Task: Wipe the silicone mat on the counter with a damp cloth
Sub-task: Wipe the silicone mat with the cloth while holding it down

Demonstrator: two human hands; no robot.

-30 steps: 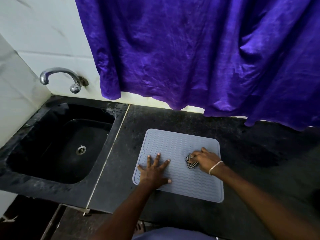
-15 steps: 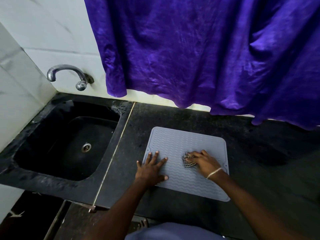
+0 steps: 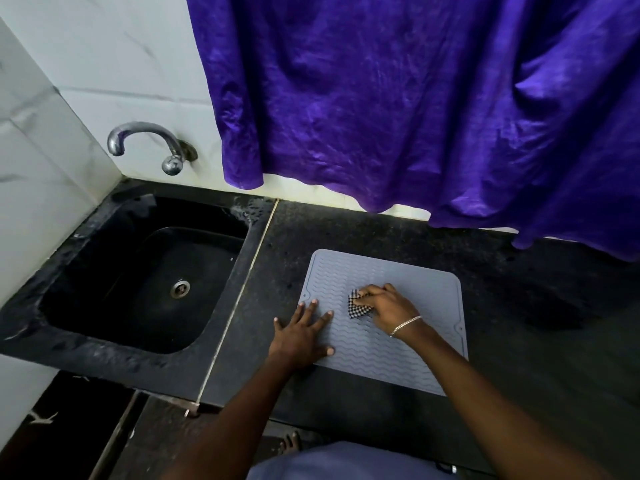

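A grey ribbed silicone mat lies flat on the dark stone counter, right of the sink. My left hand rests flat with spread fingers on the mat's left edge, partly on the counter. My right hand, a bracelet at its wrist, holds a small black-and-white checked cloth bunched under its fingers, pressed onto the middle of the mat. Most of the cloth is hidden under the hand.
A black sink with a metal drain sits to the left, a chrome tap on the tiled wall above it. A purple curtain hangs behind the counter. The counter's front edge runs just below the mat.
My right hand with the cloth has slid a little leftward toward the mat's centre. My left hand has shifted toward the mat's left edge. The view has also moved.
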